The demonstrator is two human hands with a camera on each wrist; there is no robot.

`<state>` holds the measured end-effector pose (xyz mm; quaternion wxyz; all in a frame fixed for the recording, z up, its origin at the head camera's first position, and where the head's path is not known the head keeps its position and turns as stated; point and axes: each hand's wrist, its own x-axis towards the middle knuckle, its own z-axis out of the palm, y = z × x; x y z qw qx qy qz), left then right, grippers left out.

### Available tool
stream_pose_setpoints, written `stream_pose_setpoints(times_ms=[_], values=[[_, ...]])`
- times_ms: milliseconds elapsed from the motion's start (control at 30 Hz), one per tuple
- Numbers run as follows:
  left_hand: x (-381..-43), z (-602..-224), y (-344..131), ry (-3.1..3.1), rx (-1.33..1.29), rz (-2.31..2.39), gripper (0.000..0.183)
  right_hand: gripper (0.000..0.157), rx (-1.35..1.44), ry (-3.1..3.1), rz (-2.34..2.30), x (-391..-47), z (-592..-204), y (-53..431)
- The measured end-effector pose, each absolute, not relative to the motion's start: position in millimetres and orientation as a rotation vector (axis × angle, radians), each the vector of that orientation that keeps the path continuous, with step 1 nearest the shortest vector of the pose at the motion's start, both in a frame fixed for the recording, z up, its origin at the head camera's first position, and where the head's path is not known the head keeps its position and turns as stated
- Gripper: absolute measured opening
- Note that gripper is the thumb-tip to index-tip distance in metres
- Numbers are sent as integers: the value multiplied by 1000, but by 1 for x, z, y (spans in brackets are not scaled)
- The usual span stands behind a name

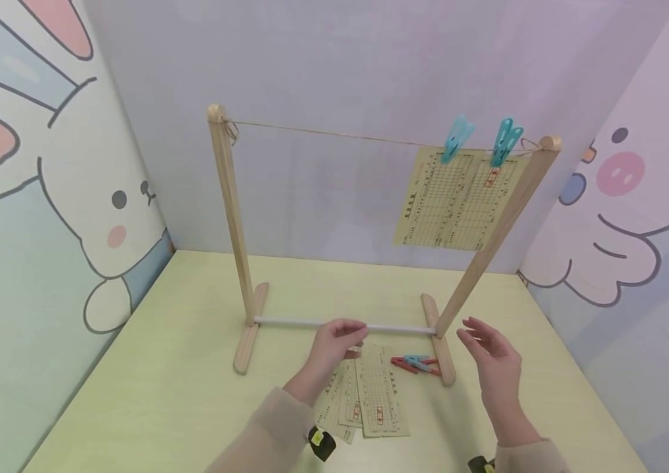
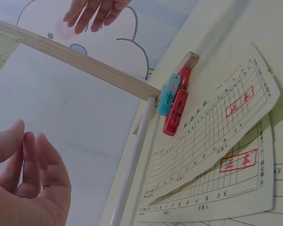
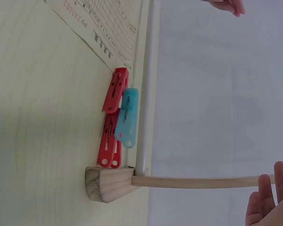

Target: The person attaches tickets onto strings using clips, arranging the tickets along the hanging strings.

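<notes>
My left hand (image 1: 337, 345) is raised over the receipt slips (image 1: 383, 394), fingers loosely bent and thumb near the fingertips; nothing shows between them in the left wrist view. Farther right, my right hand (image 1: 494, 355) hovers beside the rack's right post (image 1: 496, 243), its fingers relaxed and holding nothing. The printed slips lie overlapping on the table, with red stamps on them. Red clothespins (image 3: 115, 89) and a light blue clothespin (image 3: 127, 117) lie in a small heap between the slips and the right foot of the rack.
A string (image 1: 334, 133) runs between two wooden posts. Near its right end, a printed sheet (image 1: 452, 200) hangs from a light blue clothespin (image 1: 457, 139) and a teal clothespin (image 1: 505, 143). A white bar (image 1: 287, 321) joins the rack's feet low down. Cartoon-printed walls (image 1: 127, 217) enclose the table.
</notes>
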<state>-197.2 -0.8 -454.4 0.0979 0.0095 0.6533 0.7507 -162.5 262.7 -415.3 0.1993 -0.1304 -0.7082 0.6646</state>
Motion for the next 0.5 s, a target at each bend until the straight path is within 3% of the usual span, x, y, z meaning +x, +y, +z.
stream_pose_setpoints(times_ms=[500], values=[[-190, -479, 7, 1910, -54, 2195, 35, 40, -458, -2011, 1873, -166, -453, 263]])
